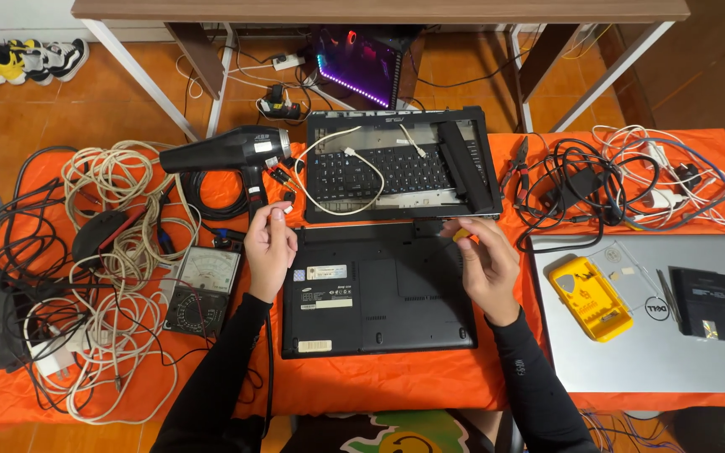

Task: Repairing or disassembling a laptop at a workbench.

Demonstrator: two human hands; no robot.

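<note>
A black laptop (379, 289) lies upside down on the orange cloth in front of me. My left hand (270, 247) rests on its left rear corner, fingers curled, with a small dark bit pinched at the fingertips; I cannot tell what it is. My right hand (484, 260) hovers over the laptop's right rear corner and grips a screwdriver with a yellow handle (461, 235), its shaft pointing left. Behind the laptop lies a stripped laptop keyboard frame (400, 168) with a white cable across it.
A black hair dryer (228, 151) and an analog multimeter (203, 289) lie left of the laptop, beside tangled white and black cables (111, 252). At right sit a silver laptop (656, 327) carrying a yellow bit case (589, 298), pliers (520, 164) and more cables (631, 180).
</note>
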